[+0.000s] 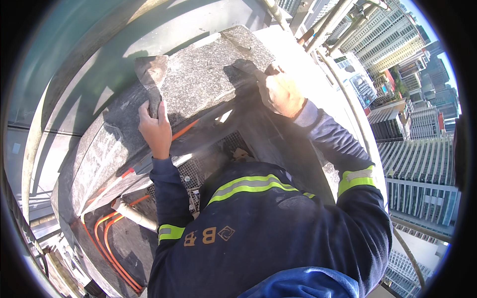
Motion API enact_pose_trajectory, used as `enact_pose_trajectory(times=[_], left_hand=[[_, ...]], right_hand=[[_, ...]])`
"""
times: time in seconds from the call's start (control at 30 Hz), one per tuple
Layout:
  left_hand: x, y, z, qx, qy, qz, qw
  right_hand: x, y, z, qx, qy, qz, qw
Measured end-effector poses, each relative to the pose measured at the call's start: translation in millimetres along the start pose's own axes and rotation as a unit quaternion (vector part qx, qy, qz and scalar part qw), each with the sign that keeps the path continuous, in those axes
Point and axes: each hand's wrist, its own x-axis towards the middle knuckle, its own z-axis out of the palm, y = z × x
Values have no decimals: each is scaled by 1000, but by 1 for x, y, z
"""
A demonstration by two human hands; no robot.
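My left hand is closed around the handle of a broad-bladed scraper, its blade pointing away from me over a rough grey ledge. To the right, my right hand grips a second flat-bladed scraper. That blade points left and lies at the ledge's surface near its far right part; whether it touches cannot be made out. Strong sunlight washes out part of my right hand, and its fingers hide the tool's handle.
Orange cables and a pale pipe run below the ledge at left. Glass panels stand at the far left. Scaffold poles cross the right side, with high-rise buildings far below. A mesh floor shows under my arms.
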Motion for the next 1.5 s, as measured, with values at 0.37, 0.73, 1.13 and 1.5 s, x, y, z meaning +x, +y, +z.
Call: enact_pose_trajectory(times=[0.37,0.73,1.13,1.5], left_hand=[[-1,2,-1,12,13,20,1000],[0,5,-1,7,6,8,1000],[-1,2,1,7,10,11,1000],[-1,2,3,2,8,12,1000]], right_hand=[[10,-12,-25,83,-127,33,988],[25,100,43,-1,-112,18,994],[27,85,-17,80,-352,52,931],[-26,13,-31,32,-127,48,990]])
